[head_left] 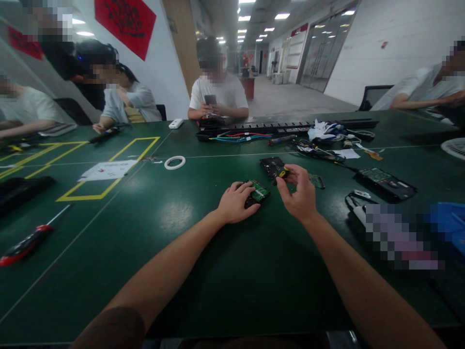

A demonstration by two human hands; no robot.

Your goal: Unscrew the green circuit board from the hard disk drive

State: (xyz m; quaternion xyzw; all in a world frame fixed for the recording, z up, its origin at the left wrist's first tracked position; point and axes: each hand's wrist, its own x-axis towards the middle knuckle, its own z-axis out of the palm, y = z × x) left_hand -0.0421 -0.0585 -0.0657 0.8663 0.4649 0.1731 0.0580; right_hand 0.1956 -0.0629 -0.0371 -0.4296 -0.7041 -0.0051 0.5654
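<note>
My left hand [238, 203] is laid over a hard drive with a green circuit board [260, 191], gripping it against the table. In my right hand [300, 194] is a screwdriver [282, 173] with a yellow and black handle, pinched between thumb and fingers. Its thin shaft slants down toward the right edge of that drive; whether the tip touches a screw is too small to tell. Just beyond lies a second, black hard drive [269, 167], partly behind the screwdriver handle. A loose green circuit board [317, 181] lies right of my right hand, partly hidden by it.
Another hard drive [387, 184] lies at the right, near a pouch-like item [395, 235] and a blue object [450, 223]. Cables [316, 151] and gloves [325, 131] lie farther back. A red-black screwdriver [31, 242] and tape roll [175, 162] are leftward. Several people sit around.
</note>
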